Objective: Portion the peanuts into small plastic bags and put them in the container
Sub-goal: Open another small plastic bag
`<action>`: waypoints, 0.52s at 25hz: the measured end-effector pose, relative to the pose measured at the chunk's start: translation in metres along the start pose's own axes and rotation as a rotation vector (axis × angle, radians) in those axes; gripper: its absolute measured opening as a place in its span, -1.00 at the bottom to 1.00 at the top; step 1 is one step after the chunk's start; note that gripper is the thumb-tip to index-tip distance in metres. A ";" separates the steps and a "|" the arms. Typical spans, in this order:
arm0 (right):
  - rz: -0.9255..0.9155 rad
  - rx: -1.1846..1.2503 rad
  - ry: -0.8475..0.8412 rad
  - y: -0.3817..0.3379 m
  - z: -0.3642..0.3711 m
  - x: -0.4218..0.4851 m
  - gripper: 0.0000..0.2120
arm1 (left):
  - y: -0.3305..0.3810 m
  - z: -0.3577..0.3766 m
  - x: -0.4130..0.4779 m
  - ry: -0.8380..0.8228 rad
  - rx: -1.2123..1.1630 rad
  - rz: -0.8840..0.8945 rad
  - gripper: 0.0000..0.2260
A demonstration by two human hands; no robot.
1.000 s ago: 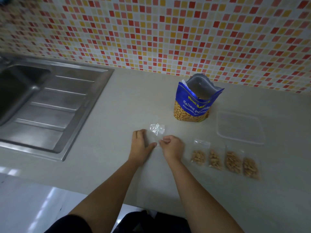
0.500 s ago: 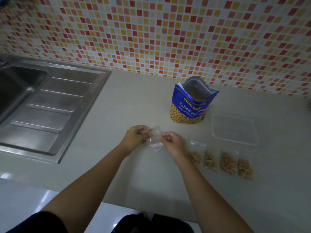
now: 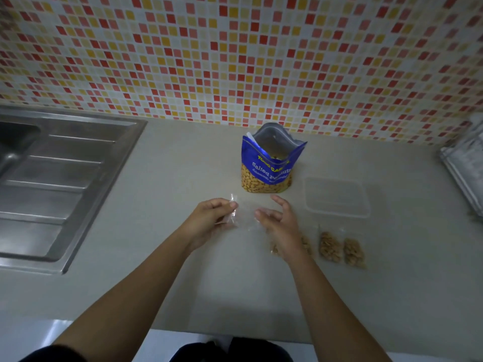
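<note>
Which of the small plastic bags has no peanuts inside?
The clear bag pinched by the left hand; the filled bags lying on the counter all hold peanuts.

Sink (image 3: 52, 178) cropped left, peanut bags (image 3: 306, 245) partly behind right hand (image 3: 281, 224), blurred stack (image 3: 465, 163) cropped right

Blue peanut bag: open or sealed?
Open. The salted peanuts bag stands upright with its top edges spread wide apart, and the silver inner lining shows inside the mouth.
</note>
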State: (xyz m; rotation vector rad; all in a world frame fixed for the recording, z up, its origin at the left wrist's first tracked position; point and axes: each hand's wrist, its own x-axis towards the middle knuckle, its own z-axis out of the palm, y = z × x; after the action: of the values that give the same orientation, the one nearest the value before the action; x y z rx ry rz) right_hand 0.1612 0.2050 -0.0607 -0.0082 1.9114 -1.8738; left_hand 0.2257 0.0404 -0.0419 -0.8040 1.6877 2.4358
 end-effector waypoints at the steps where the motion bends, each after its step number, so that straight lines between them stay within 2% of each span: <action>1: -0.023 -0.037 -0.013 -0.003 -0.004 0.000 -0.48 | 0.001 0.003 0.000 -0.031 -0.083 -0.036 -0.91; 4: -0.091 -0.111 -0.057 -0.011 -0.008 0.003 -0.47 | 0.000 0.011 0.000 -0.062 -0.304 -0.116 -0.86; 7: -0.156 -0.111 -0.095 -0.016 -0.008 0.005 -0.52 | -0.002 0.019 0.001 -0.130 -0.386 -0.147 -0.92; 9: -0.178 -0.125 -0.059 -0.017 -0.008 0.004 -0.60 | -0.002 0.021 0.003 -0.144 -0.439 -0.136 -0.83; 13: -0.187 -0.032 0.023 -0.013 -0.011 0.005 -0.69 | -0.004 0.024 0.008 -0.147 -0.636 -0.122 -0.88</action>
State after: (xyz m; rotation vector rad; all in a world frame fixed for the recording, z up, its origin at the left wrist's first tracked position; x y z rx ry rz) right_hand 0.1493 0.2131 -0.0501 -0.1817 2.0163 -1.9700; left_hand 0.2112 0.0618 -0.0430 -0.7175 0.7780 2.8752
